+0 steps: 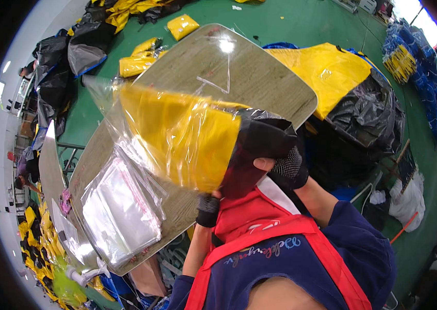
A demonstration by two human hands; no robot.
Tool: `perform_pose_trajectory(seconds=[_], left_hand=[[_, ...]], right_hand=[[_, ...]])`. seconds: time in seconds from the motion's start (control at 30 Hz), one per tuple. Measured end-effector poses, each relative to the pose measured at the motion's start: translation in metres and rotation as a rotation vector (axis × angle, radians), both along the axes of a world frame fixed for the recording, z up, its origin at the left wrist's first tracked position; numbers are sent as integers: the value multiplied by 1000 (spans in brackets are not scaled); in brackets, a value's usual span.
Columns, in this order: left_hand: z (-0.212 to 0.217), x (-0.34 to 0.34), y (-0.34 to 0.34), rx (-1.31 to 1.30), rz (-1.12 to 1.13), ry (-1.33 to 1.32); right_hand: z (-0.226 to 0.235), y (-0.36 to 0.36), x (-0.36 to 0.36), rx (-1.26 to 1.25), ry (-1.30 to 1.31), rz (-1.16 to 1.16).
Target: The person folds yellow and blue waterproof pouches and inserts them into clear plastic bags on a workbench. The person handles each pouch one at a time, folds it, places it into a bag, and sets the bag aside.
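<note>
A folded yellow-and-black piece of sheeting (192,137) sits partly inside a clear plastic bag (106,95), tilted over the table in front of me. The bag's loose end sticks out past the yellow part at the left. My left hand (209,207), in a dark fingerless glove, is closed on the lower edge near where yellow meets black. My right hand (286,166), gloved in dark dotted knit, grips the black end with its bare thumb on top. Most fingers of both hands are hidden. Below the bundle, a stack of flat clear bags (123,206) lies on the table.
The wood-patterned table (265,67) has rounded corners. Packed yellow bundles (182,27) lie on the green floor beyond it. A large yellow-and-black heap (363,103) stands at the right, with blue netting-like bundles (419,77) farther off. People work at the far left.
</note>
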State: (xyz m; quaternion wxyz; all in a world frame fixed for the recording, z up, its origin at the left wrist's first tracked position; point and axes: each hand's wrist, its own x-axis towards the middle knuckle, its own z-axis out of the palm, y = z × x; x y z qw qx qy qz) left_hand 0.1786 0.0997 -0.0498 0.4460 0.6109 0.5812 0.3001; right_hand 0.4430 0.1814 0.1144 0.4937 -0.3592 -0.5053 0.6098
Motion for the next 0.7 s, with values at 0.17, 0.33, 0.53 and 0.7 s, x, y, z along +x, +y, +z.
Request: perform_pose_trajectory(seconds=[0.17,0.33,0.53,0.7], left_hand=[[181,7,48,349,-200,468],[256,31,121,889,-433,517],[216,128,106,1253,-458,159],[147,65,107,966,726,-92]], right_hand=[[-7,24,20,158,-45,-22],[-6,31,12,689,-619,66],[-43,19,3,215,23,-107],[-28,43,22,288,351,-442]])
